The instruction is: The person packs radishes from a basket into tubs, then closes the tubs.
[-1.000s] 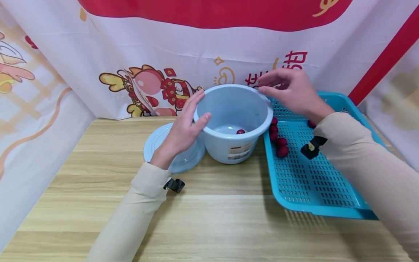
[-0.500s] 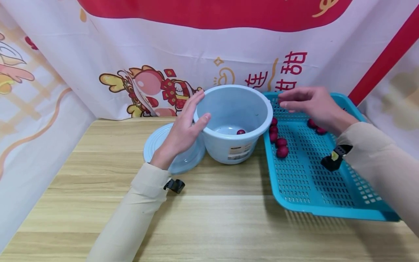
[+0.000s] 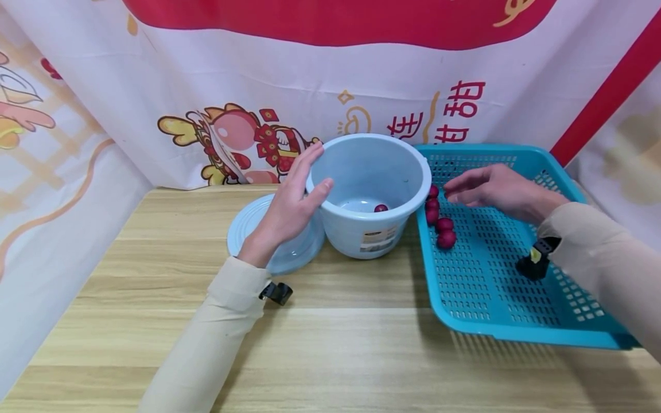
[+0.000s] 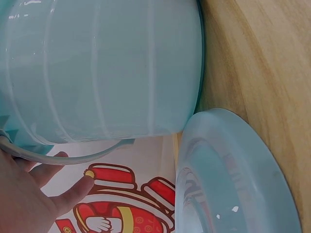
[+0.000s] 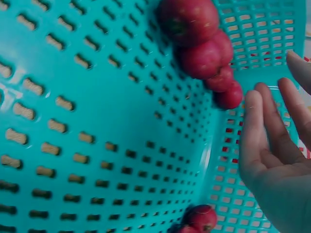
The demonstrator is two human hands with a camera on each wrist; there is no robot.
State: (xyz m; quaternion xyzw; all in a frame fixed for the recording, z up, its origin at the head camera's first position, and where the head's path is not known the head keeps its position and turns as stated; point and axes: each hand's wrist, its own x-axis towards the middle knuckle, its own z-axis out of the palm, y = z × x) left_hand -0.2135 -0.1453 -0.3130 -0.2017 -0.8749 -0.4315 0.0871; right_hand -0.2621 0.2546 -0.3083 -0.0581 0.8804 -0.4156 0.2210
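Note:
A light blue plastic bucket (image 3: pixel 369 172) stands upright on the wooden table, one small round red fruit (image 3: pixel 380 208) on its floor. My left hand (image 3: pixel 289 209) rests against the bucket's left rim, fingers nearly straight along the outside and thumb at the rim. In the left wrist view, its fingers show beside the bucket's handle (image 4: pixel 77 158). Over a turquoise perforated basket (image 3: pixel 490 336), my right hand (image 3: pixel 498 192) hovers with relaxed fingers and holds nothing. Several dark red round fruits (image 3: pixel 445 238) lie along the basket's left side, just left of its fingertips; more fruits (image 5: pixel 201 217) show low in the right wrist view.
A light blue round lid (image 3: pixel 245 221) lies on the table left of the bucket, partly under my left hand. Behind everything hangs a white printed cloth (image 3: pixel 310 86). The basket's left rim stands close against the bucket. Bare wooden table (image 3: pixel 335 350) shows in front.
My right hand has moved from beside the bucket's right rim rightward, then down into the basket area toward the fruits. The left hand, bucket and lid have stayed in place.

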